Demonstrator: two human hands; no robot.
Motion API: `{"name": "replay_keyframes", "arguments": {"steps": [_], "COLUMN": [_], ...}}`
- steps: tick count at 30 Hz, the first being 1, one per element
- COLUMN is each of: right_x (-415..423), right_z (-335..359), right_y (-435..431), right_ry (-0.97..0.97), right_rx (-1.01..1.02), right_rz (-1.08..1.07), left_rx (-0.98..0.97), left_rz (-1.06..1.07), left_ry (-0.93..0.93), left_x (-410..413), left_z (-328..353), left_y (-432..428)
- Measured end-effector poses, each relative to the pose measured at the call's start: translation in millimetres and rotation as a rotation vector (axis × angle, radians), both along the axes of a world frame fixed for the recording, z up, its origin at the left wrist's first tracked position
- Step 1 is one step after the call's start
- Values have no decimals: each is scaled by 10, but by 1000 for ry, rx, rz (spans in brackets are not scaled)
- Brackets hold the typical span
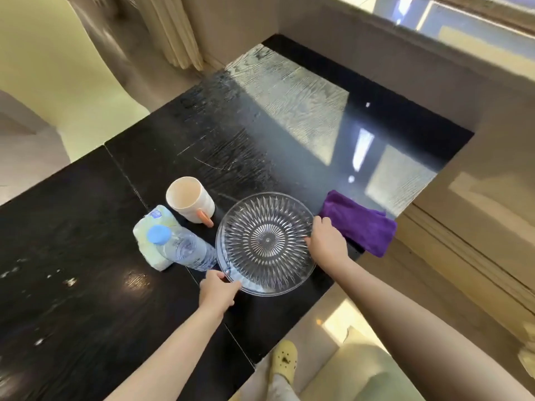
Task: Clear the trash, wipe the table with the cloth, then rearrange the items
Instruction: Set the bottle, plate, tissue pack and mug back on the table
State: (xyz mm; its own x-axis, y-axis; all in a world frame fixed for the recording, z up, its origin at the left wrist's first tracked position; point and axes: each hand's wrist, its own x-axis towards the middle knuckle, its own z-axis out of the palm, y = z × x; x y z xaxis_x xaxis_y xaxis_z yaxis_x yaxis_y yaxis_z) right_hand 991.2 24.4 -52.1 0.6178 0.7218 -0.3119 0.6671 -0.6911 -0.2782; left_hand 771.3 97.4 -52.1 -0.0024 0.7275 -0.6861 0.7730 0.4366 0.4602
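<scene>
A clear cut-glass plate [265, 243] sits near the front edge of the black table [86, 241]. My left hand [218, 289] grips its near-left rim and my right hand [325, 241] grips its right rim. A folded purple cloth [359, 221] lies just right of the plate, behind my right hand. Left of the plate stand a water bottle with a blue cap [181, 247], a tissue pack [152, 227] behind it, and a cream mug with an orange handle [189, 202].
The table's far half shows streaks and window glare. White specks dot the table's left part. A pale chair [58, 68] stands beyond the left edge. A beige ledge [477, 198] borders the right side. My foot in a yellow clog [285, 358] is on the floor below.
</scene>
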Motion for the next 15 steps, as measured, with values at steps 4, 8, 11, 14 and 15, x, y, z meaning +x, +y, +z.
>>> {"name": "replay_keyframes", "arguments": {"steps": [4,8,11,14,15], "right_x": [-28,-23,-9,20,30], "right_z": [-69,-84,-72,-23,9], "right_y": [16,-34,-89,-127,-129], "right_ry": [98,223,311,436,441], "right_rx": [86,74,104,189,214], "right_rz": [-214,-314,-357,-404,-406], "left_rx": [-203,-220,-250,-219,-150], "left_rz": [218,308,352,414,442], "left_ry": [-274,-349,-395,-441,-447], "left_x": [-40,-60,-127,-232,-285], "left_z": [-181,-223,-154,-23,32], "left_y": [32,34,11,51,85]}}
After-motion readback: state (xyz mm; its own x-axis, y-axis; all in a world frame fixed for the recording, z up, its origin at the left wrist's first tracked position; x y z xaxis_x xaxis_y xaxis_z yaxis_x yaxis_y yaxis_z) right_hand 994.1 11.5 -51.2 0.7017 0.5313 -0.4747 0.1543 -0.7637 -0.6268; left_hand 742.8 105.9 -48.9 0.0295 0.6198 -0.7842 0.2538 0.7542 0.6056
